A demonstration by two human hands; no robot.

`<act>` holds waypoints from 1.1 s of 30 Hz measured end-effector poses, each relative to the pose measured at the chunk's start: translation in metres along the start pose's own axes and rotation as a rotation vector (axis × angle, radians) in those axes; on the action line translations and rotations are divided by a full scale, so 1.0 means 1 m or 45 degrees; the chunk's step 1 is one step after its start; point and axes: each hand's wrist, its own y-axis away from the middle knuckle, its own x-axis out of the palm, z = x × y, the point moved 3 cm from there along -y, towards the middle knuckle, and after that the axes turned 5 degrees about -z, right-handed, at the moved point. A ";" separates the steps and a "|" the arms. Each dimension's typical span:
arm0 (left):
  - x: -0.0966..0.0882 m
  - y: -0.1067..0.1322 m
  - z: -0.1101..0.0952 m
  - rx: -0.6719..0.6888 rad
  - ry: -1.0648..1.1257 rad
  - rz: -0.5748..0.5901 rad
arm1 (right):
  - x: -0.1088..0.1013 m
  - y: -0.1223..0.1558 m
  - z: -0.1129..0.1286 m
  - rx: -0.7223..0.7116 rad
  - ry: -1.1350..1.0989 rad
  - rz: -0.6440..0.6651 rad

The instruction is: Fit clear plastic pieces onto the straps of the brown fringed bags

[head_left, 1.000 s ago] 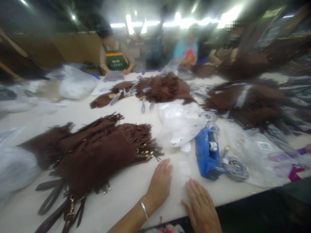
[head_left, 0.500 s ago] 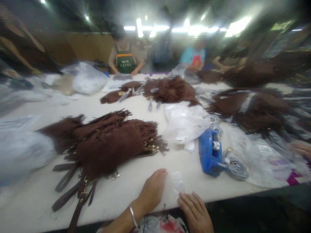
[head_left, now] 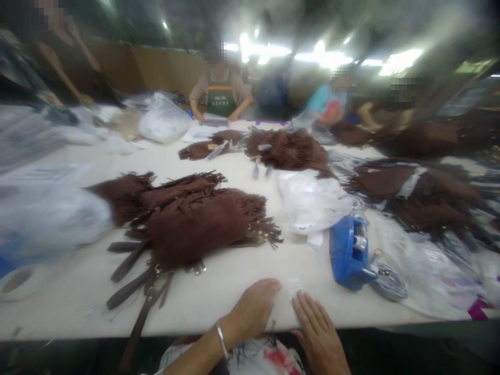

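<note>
Head view, blurred toward the margins; I take clock bearings from the hands.

Left hand [head_left: 253, 307], with a silver bracelet [head_left: 221, 339] at the wrist, lies at the near edge of the surface [head_left: 219, 304]. Its fingers are together and bent inward; I cannot tell whether that grip has anything pinched beneath it. Right hand [head_left: 318, 333]: fingers laid out straight side by side, thumb apart from them, so I record this grip as not closed.

The clear strip [head_left: 294, 285] lies on the surface between the hands, just ahead of the right fingertips. It is faint; I cannot make out its full outline.

At 10 o'clock, a stack of brown fringed bags [head_left: 197, 229], straps hanging toward the near edge. At 2 o'clock, a blue dispenser [head_left: 349, 255], a grey coil [head_left: 390, 284] just beside it on the right. Near 1 o'clock, white plastic [head_left: 312, 200]. At 9 o'clock, well apart, a tape roll [head_left: 17, 281]. Across the surface at 11 o'clock, a person in a green apron [head_left: 221, 98].
</note>
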 end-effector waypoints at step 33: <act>-0.083 0.130 0.043 -1.038 1.243 -0.558 | 0.016 -0.172 0.138 0.882 -1.744 0.669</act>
